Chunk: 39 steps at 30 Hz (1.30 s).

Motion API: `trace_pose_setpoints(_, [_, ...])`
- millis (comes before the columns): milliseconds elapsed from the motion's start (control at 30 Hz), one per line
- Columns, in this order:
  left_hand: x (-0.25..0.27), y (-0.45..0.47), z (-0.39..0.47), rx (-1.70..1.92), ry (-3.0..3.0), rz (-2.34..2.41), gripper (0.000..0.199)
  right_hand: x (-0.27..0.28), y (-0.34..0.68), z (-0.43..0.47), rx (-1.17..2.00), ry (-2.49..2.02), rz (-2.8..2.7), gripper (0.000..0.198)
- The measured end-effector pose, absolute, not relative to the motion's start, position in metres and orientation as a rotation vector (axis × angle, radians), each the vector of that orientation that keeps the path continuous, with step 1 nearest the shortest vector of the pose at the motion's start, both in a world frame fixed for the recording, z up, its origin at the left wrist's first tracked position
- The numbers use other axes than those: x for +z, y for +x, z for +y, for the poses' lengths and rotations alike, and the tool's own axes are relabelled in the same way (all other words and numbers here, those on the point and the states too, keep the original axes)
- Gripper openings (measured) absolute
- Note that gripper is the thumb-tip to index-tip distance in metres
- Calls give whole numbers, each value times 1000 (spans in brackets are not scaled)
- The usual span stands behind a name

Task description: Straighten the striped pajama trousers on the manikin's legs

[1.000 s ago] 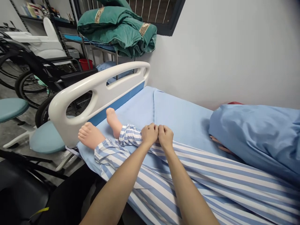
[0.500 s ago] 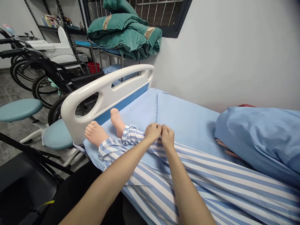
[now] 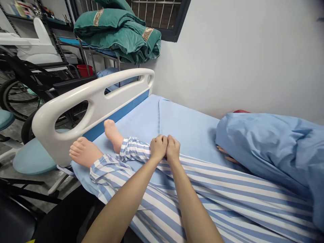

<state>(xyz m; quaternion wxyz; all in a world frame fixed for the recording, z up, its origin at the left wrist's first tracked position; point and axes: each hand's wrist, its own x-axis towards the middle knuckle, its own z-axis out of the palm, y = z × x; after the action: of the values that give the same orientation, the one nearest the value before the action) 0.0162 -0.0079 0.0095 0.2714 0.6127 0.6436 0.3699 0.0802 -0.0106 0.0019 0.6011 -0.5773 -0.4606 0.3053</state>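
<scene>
Side by side, my left hand [image 3: 159, 147] and my right hand [image 3: 173, 147] rest over the far leg of a mannequin lying on the bed. Their fingers curl down over the far side of the leg, so the fingertips are hidden. Both grip the leg through blue-and-white striped trousers [image 3: 217, 177]. Two bare mannequin feet, a near one [image 3: 84, 152] and a far one [image 3: 113, 134], stick out of the cuffs, toes up, to the left of my hands. The near leg lies under my left forearm.
A white footboard [image 3: 98, 94] closes the bed's left end. Light blue sheet [image 3: 184, 116] covers the mattress. At right a blue cover [image 3: 268, 148] lies bunched, with mannequin fingers [image 3: 229, 157] below its edge. A wheelchair [image 3: 45, 81], a stool [image 3: 35, 155] and folded green quilts [image 3: 118, 35] stand beyond.
The view has shifted to the right and a little closer, so the bed and footboard sit further left. My hands keep the same place on the leg.
</scene>
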Motion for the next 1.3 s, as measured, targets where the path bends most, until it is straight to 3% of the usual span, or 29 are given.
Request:
trace_pose_setpoints(267, [11,15,-7,933,1720,1792,30,2,81,-11,677,-1399,-1115,35])
trace_pose_setpoints(500, [10,15,-7,941,1761,1746,33,34,95,-12,497,-1528,-1506,39])
trace_pose_setpoints(700, [8,18,-7,927,1792,1766,31,7,105,-20,468,-1517,-1457,39])
trace_pose_setpoints(1100, [10,22,-7,944,1831,1700,30,0,110,-16,562,-1452,-1311,38])
trace_pose_setpoints(1300, [26,40,-1,1099,1557,1525,30,4,113,-15,701,-1331,-1157,36])
